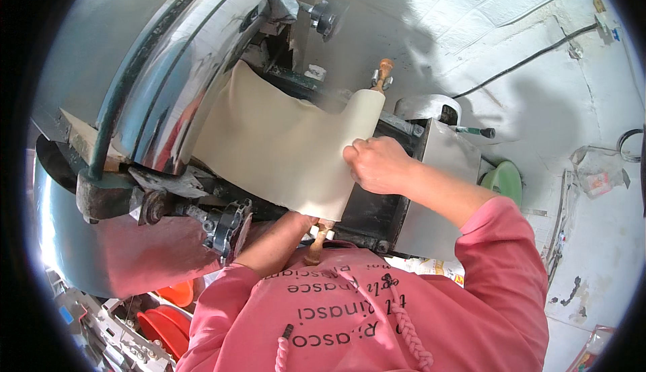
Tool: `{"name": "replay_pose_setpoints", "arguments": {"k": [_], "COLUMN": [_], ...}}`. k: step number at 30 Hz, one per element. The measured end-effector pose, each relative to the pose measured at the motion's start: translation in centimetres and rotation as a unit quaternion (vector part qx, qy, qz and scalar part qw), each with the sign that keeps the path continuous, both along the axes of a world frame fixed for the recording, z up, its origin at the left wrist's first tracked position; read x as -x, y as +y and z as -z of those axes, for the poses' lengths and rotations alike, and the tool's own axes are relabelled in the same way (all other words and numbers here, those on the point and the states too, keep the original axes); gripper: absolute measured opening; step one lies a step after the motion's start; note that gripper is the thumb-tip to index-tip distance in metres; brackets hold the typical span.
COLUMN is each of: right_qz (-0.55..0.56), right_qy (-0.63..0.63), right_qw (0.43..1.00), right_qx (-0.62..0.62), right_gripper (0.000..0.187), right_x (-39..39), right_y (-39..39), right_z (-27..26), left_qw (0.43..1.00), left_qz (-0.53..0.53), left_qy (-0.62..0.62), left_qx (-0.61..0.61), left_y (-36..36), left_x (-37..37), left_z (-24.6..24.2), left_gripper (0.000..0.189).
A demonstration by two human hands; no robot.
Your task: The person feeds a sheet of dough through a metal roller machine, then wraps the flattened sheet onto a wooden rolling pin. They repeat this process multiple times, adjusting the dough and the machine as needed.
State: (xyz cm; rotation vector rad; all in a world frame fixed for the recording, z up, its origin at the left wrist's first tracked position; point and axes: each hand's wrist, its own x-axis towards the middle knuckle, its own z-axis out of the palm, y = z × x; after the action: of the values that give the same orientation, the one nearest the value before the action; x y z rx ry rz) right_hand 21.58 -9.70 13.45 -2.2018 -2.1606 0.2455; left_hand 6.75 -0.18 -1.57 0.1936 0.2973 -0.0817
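Observation:
A wide sheet of pale dough (272, 140) stretches from the curved metal cover (202, 54) of a dough sheeting machine to a wooden rolling pin (384, 72), where it is wound into a thick roll (364, 114). My right hand (379, 164) is curled into a fist, its knuckles against the roll's near half. Beneath the lower edge of the sheet, close to the pin's near handle (315, 251), my left hand (302, 219) is mostly hidden, so its fingers cannot be made out. Both pin ends lie at white-tipped holders on the machine's frame.
Black adjusting knobs (229, 233) stick out on the near side, with another knob (325, 19) on the far side. A metal panel (439, 185) stands right of the frame. Beyond it are a green basin (504, 180) and a black cable (530, 59). Red basins (164, 329) sit lower left.

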Motion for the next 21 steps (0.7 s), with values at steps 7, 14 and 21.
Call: {"name": "replay_pose_setpoints", "arguments": {"k": [7, 14, 21], "right_qz": [0.279, 0.548, 0.246], "right_qy": [0.123, -0.128, 0.12], "right_qw": [0.932, 0.826, 0.941], "right_qx": [-0.194, 0.024, -0.202], "right_gripper": [0.014, 0.018, 0.014], "right_x": [0.1, -3.4, 0.0], "right_y": [-9.4, -25.6, -9.2], "right_z": [-0.3, -2.5, -0.7], "left_qw": [1.0, 1.0, 1.0], "left_qz": [-0.003, -0.002, -0.002], "left_qy": [0.005, 0.007, 0.004], "left_qx": [-0.011, -0.014, -0.027], "left_y": [-0.3, -0.2, -0.4], "left_x": [-0.3, 0.0, -0.1], "left_z": [-0.3, -0.2, 0.1], "left_gripper": [0.054, 0.053, 0.053]}}
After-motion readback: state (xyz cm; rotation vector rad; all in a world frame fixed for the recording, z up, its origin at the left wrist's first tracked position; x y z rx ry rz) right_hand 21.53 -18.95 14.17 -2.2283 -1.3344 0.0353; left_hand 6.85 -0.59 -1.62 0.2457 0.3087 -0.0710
